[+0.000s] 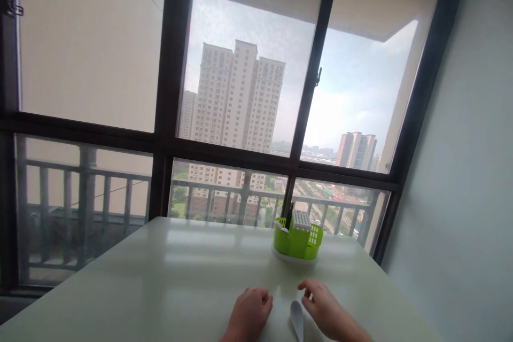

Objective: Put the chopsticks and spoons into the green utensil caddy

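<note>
lying between folded left hand (pixel 249 310) and loosely spread right hand (pixel 324 303): smooth white spoon (pixel 297 316). green openwork plastic caddy (pixel 295 244) stands near far edge of pale glossy bench (pixel 168 288).

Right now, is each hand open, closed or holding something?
Left hand: closed in a loose fist, nothing visible in it.
Right hand: partly open and curled, beside the spoon, not gripping it.
</note>
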The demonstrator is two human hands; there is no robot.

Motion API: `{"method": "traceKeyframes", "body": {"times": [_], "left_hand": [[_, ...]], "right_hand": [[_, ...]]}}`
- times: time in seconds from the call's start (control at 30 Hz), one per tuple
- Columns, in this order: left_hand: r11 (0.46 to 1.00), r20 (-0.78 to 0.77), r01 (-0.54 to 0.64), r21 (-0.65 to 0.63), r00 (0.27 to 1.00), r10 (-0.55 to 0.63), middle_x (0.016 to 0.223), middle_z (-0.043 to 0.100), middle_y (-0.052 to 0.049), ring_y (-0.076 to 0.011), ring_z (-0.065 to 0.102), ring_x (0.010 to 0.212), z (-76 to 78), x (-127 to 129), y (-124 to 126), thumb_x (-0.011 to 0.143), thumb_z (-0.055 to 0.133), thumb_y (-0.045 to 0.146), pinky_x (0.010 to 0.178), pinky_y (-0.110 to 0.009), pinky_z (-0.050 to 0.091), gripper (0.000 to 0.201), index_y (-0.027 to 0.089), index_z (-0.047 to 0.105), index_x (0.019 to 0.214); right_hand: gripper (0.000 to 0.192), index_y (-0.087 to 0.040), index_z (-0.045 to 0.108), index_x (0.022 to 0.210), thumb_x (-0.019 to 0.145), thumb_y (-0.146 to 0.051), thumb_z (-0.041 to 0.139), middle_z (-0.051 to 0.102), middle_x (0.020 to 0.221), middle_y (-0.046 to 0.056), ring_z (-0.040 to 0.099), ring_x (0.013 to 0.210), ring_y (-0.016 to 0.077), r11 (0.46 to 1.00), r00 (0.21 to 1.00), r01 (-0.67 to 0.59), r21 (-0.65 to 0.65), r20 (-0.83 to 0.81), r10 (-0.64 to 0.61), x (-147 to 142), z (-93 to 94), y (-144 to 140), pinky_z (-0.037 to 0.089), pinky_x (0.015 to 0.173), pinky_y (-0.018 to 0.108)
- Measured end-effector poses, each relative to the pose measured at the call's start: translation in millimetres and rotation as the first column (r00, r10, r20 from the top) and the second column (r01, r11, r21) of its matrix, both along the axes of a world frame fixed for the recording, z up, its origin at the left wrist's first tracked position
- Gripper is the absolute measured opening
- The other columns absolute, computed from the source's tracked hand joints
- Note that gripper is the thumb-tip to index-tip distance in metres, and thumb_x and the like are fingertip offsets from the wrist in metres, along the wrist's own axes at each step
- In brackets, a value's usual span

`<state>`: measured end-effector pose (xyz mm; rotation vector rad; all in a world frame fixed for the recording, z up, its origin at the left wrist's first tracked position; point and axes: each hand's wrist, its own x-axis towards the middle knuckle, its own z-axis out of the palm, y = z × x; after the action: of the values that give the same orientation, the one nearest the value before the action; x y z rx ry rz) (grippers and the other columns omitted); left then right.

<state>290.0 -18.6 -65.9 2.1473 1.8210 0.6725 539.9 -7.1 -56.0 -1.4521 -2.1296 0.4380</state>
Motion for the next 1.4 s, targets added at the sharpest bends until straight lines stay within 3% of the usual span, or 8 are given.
{"method": "traceKeyframes", "body": {"times": [0.17, 0.53, 0.67, 0.77, 0.83, 0.97, 1.07, 1.4], "left_hand": [[1.0, -0.02, 0.002, 0.01, 1.0, -0.002, 0.081, 0.074, -0.005, -0.0198, 0.065, 0.085, 3.7, -2, -3, 0.096, 0.045, 0.034, 0.071, -0.028, 0.032, 0.036, 0.022, 0.071, 0.076], [0.999, -0.001, -0.003, 0.042, 1.0, 0.003, 0.079, 0.074, -0.005, -0.0193, 0.064, 0.081, -6.8, -1, 2, 0.095, 0.045, 0.033, 0.069, -0.029, 0.03, 0.036, 0.021, 0.071, 0.073], [0.999, 0.013, -0.016, 0.033, 1.0, 0.016, 0.077, 0.074, -0.005, -0.0199, 0.066, 0.082, -9.6, 1, 4, 0.095, 0.045, 0.033, 0.067, -0.03, 0.029, 0.037, 0.022, 0.071, 0.072], [1.0, 0.025, -0.018, 0.004, 1.0, 0.018, 0.078, 0.075, -0.005, -0.0206, 0.067, 0.083, -8.7, 3, 2, 0.095, 0.045, 0.034, 0.066, -0.03, 0.028, 0.038, 0.023, 0.072, 0.072], [1.0, 0.034, -0.012, -0.004, 0.999, 0.012, 0.079, 0.076, -0.006, -0.0207, 0.067, 0.083, -8.2, 5, 1, 0.096, 0.045, 0.034, 0.066, -0.031, 0.029, 0.038, 0.023, 0.073, 0.073], [0.999, 0.035, 0.02, -0.029, 0.999, -0.019, 0.082, 0.076, -0.006, -0.0205, 0.068, 0.083, -8.9, 8, 1, 0.095, 0.046, 0.034, 0.068, -0.031, 0.031, 0.035, 0.023, 0.074, 0.075], [0.998, 0.037, 0.02, -0.063, 0.999, -0.018, 0.084, 0.077, -0.006, -0.0201, 0.067, 0.085, -10.8, 7, 3, 0.094, 0.047, 0.033, 0.069, -0.03, 0.032, 0.035, 0.023, 0.076, 0.077], [0.999, 0.066, -0.003, -0.049, 0.998, 0.006, 0.084, 0.079, -0.006, -0.0197, 0.069, 0.085, -18.1, 11, 4, 0.092, 0.051, 0.034, 0.071, -0.028, 0.036, 0.033, 0.023, 0.078, 0.078]], "right_hand": [[0.03, -0.02, 0.067, 0.112, 0.085, -0.023, 0.054, 0.066, 0.096, 0.003, 0.063, 0.061, 0.014, 0.951, 0.953, 0.048, -0.306, -0.271, -0.135, -3, -37.5, 1, 0.047, 0.055, 0.022], [0.018, -0.015, 0.069, 0.083, 0.07, -0.01, 0.058, 0.064, 0.066, -0.001, 0.058, 0.049, 0.0107, 0.897, 0.994, 0.011, -0.442, -0.092, -0.057, -25, -6.2, 21, 0.035, 0.042, 0.014], [0.014, -0.016, 0.062, 0.081, 0.073, -0.009, 0.055, 0.06, 0.057, -0.003, 0.059, 0.044, 0.0131, 0.892, 0.999, -0.01, -0.453, -0.043, -0.011, -21, 49.0, 38, 0.036, 0.039, 0.015], [0.01, -0.016, 0.059, 0.082, 0.078, -0.009, 0.055, 0.059, 0.059, -0.003, 0.058, 0.045, 0.0119, 0.981, 0.997, 0.073, -0.177, -0.023, -0.079, -19, 122.7, 58, 0.037, 0.042, 0.015], [0.009, -0.015, 0.06, 0.083, 0.086, -0.012, 0.053, 0.063, 0.066, 0.0, 0.058, 0.05, 0.0106, 0.985, 0.989, 0.15, 0.086, -0.015, -0.149, -23, 173.7, 75, 0.038, 0.046, 0.016], [0.012, -0.012, 0.063, 0.088, 0.093, -0.014, 0.052, 0.063, 0.08, 0.006, 0.06, 0.069, 0.0132, 0.748, 0.896, 0.303, 0.591, 0.091, -0.435, -44, 235.7, 112, 0.039, 0.057, 0.019], [0.016, -0.011, 0.062, 0.105, 0.099, -0.011, 0.048, 0.062, 0.094, 0.01, 0.063, 0.076, 0.0158, 0.699, 0.824, 0.3, 0.649, 0.192, -0.532, -69, 234.9, 137, 0.041, 0.06, 0.02], [0.028, -0.013, 0.061, 0.123, 0.097, -0.005, 0.051, 0.061, 0.118, 0.019, 0.07, 0.091, 0.0242, 0.871, 0.834, 0.275, 0.406, 0.35, -0.426, -125, 159.5, 179, 0.055, 0.075, 0.029]]}}
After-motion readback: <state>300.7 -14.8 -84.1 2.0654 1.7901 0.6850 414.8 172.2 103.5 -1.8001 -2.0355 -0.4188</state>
